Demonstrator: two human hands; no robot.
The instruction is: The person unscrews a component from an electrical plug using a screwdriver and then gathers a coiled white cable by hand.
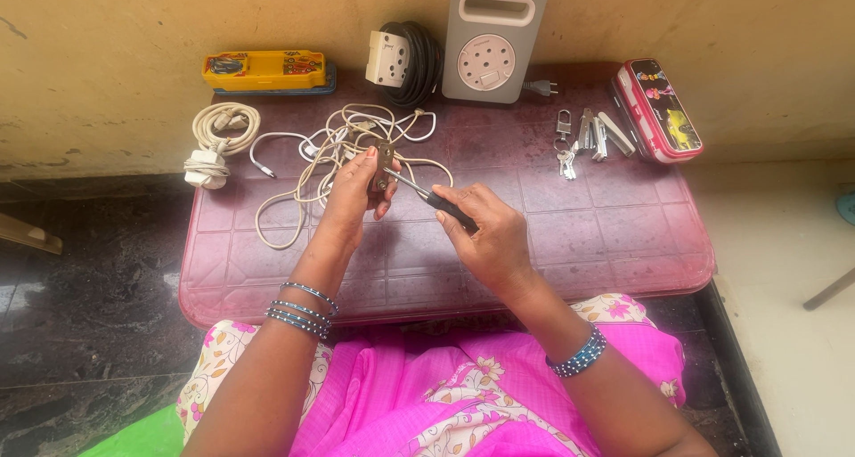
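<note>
Hands meet over the middle of a low maroon table [614, 243]. Left hand [352, 194] is raised, wrist bent, fingers pinched around a small metal padlock [384, 168] held upright above the tabletop. Right hand [490, 234] comes in from 4 o'clock, fingers clenched around the black handle of a screwdriver [434, 199]; its thin shaft points toward 10 o'clock and the tip touches the padlock's side. Both forearms rise from 6 o'clock, bangles on each wrist, over a pink floral garment [427, 395].

Under and behind the left hand lies a tangle of cream cables [294, 199], partly hidden by the fingers. At 9 o'clock from it, a coiled white cord with plug [218, 132]. At 11 o'clock, a yellow box [264, 69] against the wall. At 12 o'clock, a white socket block with a black cable coil [414, 61], touching a grey extension board [492, 43] that stands upright against the wall. At 2 o'clock, a key bunch [564, 145] just beside a small metal stapler-like tool [601, 134]; further right, a red pencil box [657, 110] lies on a slant at the table's corner.

Tabletop is moulded in a tile grid, scuffed. Wall [134, 20] behind is yellowed plaster. Floor is dark speckled stone at 8 o'clock, pale at 3 o'clock.
</note>
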